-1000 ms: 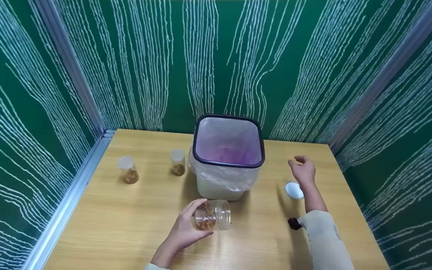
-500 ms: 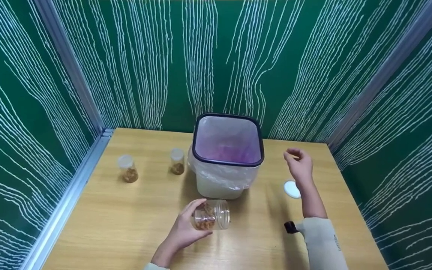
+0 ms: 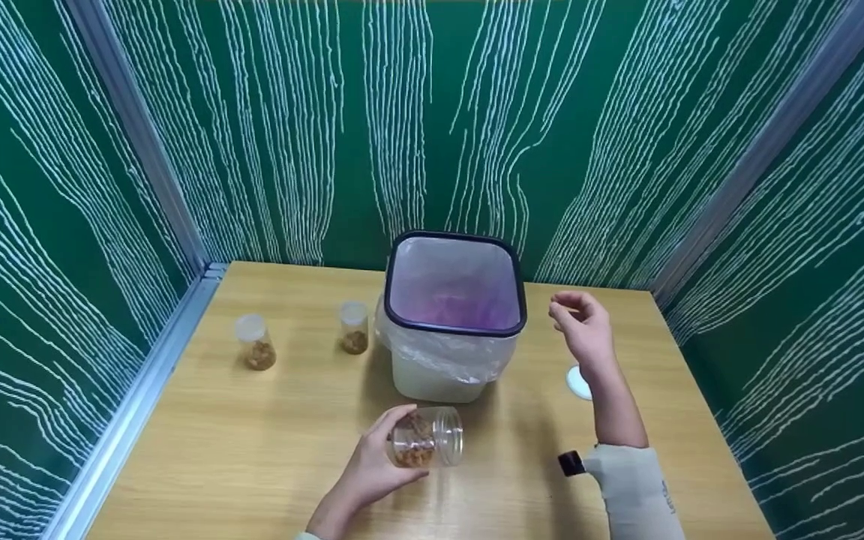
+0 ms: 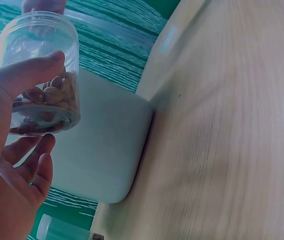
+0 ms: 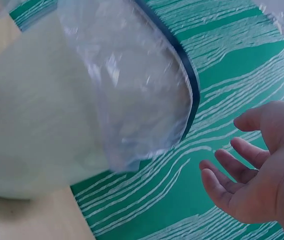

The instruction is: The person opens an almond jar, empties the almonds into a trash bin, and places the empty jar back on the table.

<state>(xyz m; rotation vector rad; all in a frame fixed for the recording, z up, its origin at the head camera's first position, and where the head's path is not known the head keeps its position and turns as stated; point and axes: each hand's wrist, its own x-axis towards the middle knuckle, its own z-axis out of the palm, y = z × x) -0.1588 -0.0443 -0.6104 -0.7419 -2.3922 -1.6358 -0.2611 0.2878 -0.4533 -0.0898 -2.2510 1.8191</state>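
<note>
My left hand (image 3: 372, 466) grips a clear jar (image 3: 443, 436) with brown nuts in it, above the table in front of the bin. The jar lies tipped on its side, its lidless mouth toward the right. In the left wrist view, the thumb lies across the jar wall, and the nuts (image 4: 54, 94) sit near its base. My right hand (image 3: 588, 330) is raised to the right of the bin, holding nothing, its fingers loosely bent in the right wrist view. Between the hands stands a pale bin (image 3: 432, 386) with a dark rim and a clear plastic liner (image 5: 142, 95).
Two capped clear jars with brown contents, one at far left (image 3: 256, 349) and one beside the bin (image 3: 354, 334), stand on the wooden table (image 3: 237, 450). A round white lid (image 3: 578, 382) lies partly behind the right forearm. Green walls (image 3: 589, 150) enclose the back and sides.
My right hand has drifted left toward the bin and slightly up, its forearm now covering part of the white lid. The left hand and its jar have hardly moved.
</note>
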